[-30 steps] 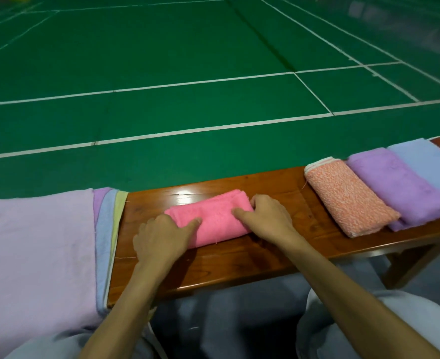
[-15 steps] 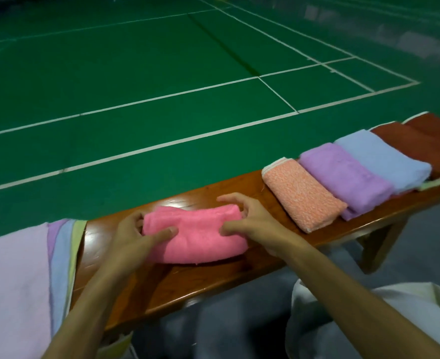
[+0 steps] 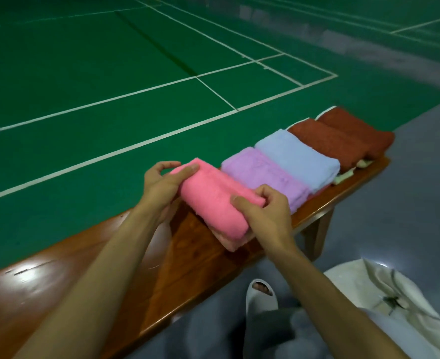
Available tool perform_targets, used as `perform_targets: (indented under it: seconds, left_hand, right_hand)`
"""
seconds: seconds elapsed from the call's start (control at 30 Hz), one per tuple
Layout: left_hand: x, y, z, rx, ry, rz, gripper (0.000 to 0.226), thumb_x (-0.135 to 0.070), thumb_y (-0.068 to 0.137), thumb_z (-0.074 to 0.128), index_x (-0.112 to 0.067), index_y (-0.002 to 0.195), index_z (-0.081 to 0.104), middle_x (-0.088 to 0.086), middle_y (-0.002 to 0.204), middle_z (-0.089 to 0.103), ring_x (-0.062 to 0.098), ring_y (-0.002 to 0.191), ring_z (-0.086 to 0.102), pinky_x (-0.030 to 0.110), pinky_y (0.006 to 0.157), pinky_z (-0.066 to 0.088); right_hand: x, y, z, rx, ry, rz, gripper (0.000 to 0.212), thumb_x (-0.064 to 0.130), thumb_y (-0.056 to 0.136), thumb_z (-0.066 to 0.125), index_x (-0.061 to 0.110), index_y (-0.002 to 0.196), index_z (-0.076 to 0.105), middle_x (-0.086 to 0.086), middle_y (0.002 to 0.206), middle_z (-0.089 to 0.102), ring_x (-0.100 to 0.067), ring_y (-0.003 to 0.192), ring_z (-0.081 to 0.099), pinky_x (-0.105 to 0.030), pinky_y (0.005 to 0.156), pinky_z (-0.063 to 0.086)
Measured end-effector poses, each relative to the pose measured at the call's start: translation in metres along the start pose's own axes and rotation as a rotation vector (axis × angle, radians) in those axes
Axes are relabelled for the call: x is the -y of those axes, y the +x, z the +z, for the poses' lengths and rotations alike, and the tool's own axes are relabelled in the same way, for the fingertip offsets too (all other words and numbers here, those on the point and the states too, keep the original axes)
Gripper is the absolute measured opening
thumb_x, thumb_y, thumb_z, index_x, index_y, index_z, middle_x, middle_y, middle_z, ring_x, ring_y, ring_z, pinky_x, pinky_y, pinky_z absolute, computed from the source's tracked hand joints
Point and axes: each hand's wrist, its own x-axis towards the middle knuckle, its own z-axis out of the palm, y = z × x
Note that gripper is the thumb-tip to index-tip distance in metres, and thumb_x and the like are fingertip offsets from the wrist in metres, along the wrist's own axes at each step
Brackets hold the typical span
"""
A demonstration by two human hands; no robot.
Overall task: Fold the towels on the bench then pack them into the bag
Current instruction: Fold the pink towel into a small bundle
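Green court floor (image 3: 110,60), marked with white lines, fills the upper field; grey floor lies to the right. A glossy brown wooden worktop (image 3: 58,286) runs diagonally from lower left to upper right. A white bag (image 3: 408,307) sits on the grey floor at lower right, well apart from the towels.

Folded towels lie side by side across the far half of the worktop: a purple towel (image 3: 263,172), touching a light blue towel (image 3: 296,154), then two rust-brown towels (image 3: 327,141) at the far end. A pale green cloth (image 3: 343,177) shows beneath the blue and brown ones.

The folded pink towel (image 3: 211,203) lies just beside the purple towel, over a peach towel (image 3: 229,243) of which only the near edge shows; whether the two touch cannot be told. The left hand (image 3: 159,185) grips the pink towel's far end, thumb on top and fingers curled round it. The right hand (image 3: 265,213) pinches its near right edge between thumb and fingers.

A pale slipper (image 3: 261,299) shows below the worktop.
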Motion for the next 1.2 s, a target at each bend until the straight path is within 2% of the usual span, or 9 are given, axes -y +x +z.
perform_targets:
  seconds: [0.13, 0.2, 0.33, 0.43, 0.5, 0.57, 0.67, 1.0, 1.2]
  left_hand:
    - [0.020, 0.027, 0.023, -0.047, 0.191, 0.078, 0.055, -0.035, 0.056, 0.100, -0.014, 0.096, 0.068, 0.010, 0.099, 0.068, 0.024, 0.084, 0.066, 0.047, 0.083, 0.060]
    - [0.027, 0.032, 0.027, -0.103, 0.343, 0.117, 0.057, -0.054, 0.047, 0.095, -0.023, 0.087, 0.067, 0.003, 0.095, 0.069, 0.024, 0.090, 0.068, 0.046, 0.088, 0.059]
    - [0.028, 0.015, 0.033, -0.129, 0.666, 0.469, 0.044, -0.042, 0.077, 0.086, -0.015, 0.105, 0.065, -0.001, 0.105, 0.064, 0.023, 0.102, 0.060, 0.029, 0.089, 0.044]
    - [0.036, -0.010, 0.032, -0.064, 0.900, 0.818, 0.048, -0.042, 0.089, 0.070, -0.014, 0.126, 0.061, 0.007, 0.133, 0.059, 0.029, 0.128, 0.049, 0.037, 0.108, 0.036]
    - [0.043, -0.021, 0.030, 0.094, 1.061, 0.919, 0.053, -0.048, 0.095, 0.055, -0.019, 0.139, 0.058, 0.005, 0.151, 0.052, 0.030, 0.147, 0.036, 0.045, 0.119, 0.029]
    - [0.049, -0.028, 0.031, 0.268, 1.257, 0.882, 0.065, -0.057, 0.097, 0.030, -0.027, 0.152, 0.047, 0.002, 0.165, 0.035, 0.029, 0.157, 0.017, 0.050, 0.125, 0.014]
    - [0.056, -0.028, 0.033, 0.333, 1.400, 0.772, 0.077, -0.063, 0.093, 0.010, -0.034, 0.162, 0.028, -0.002, 0.172, 0.014, 0.025, 0.160, 0.002, 0.053, 0.127, 0.002]
    - [0.039, -0.025, 0.037, 0.409, 1.537, 0.724, 0.066, -0.059, 0.106, 0.022, -0.032, 0.165, 0.010, 0.002, 0.173, 0.001, 0.026, 0.159, -0.005, 0.053, 0.125, -0.007]
    - [0.021, -0.060, -0.010, 0.334, 1.414, 0.794, 0.069, -0.065, 0.102, 0.016, -0.035, 0.164, 0.015, -0.001, 0.173, 0.006, 0.024, 0.159, -0.004, 0.051, 0.127, -0.003]
  right_hand:
    - [0.002, 0.014, -0.015, 0.002, -0.146, -0.012, 0.048, 0.026, 0.087, 0.078, 0.023, 0.130, 0.056, 0.009, 0.108, 0.060, -0.011, 0.089, 0.057, -0.028, 0.075, 0.048]
    - [0.000, 0.018, -0.015, -0.013, -0.351, -0.087, 0.022, 0.030, 0.090, 0.071, 0.012, 0.102, 0.072, -0.002, 0.093, 0.071, -0.017, 0.081, 0.061, -0.034, 0.075, 0.050]
    - [-0.004, 0.011, -0.012, -0.117, -0.786, -0.232, 0.044, 0.053, 0.092, 0.061, 0.014, 0.074, 0.070, 0.001, 0.061, 0.054, -0.023, 0.063, 0.056, -0.031, 0.061, 0.040]
    - [-0.007, 0.007, -0.008, -0.234, -0.914, -0.420, 0.035, 0.050, 0.090, 0.065, 0.017, 0.085, 0.076, -0.005, 0.083, 0.063, -0.026, 0.081, 0.062, -0.032, 0.059, 0.047]
    - [-0.011, 0.009, -0.005, -0.238, -0.922, -0.615, 0.032, 0.037, 0.091, 0.062, 0.013, 0.109, 0.074, -0.011, 0.114, 0.067, -0.032, 0.108, 0.058, -0.045, 0.075, 0.055]
    - [-0.017, 0.018, -0.005, -0.011, -1.012, -0.636, 0.055, 0.033, 0.095, 0.039, 0.017, 0.145, 0.056, -0.011, 0.155, 0.048, -0.038, 0.146, 0.035, -0.061, 0.115, 0.033]
    - [-0.030, 0.027, -0.008, 0.254, -1.182, -0.478, 0.073, 0.040, 0.093, 0.002, 0.028, 0.165, 0.007, -0.001, 0.173, 0.001, -0.028, 0.159, -0.008, -0.054, 0.126, -0.005]
    - [-0.019, 0.037, -0.018, 0.357, -1.254, -0.413, 0.077, 0.057, 0.092, -0.009, 0.031, 0.164, -0.007, 0.001, 0.172, -0.012, -0.024, 0.158, -0.012, -0.053, 0.126, -0.007]
    - [0.006, 0.016, -0.017, 0.301, -1.195, -0.616, 0.072, 0.056, 0.100, 0.003, 0.024, 0.165, 0.004, 0.000, 0.172, -0.004, -0.022, 0.158, -0.011, -0.052, 0.127, -0.008]
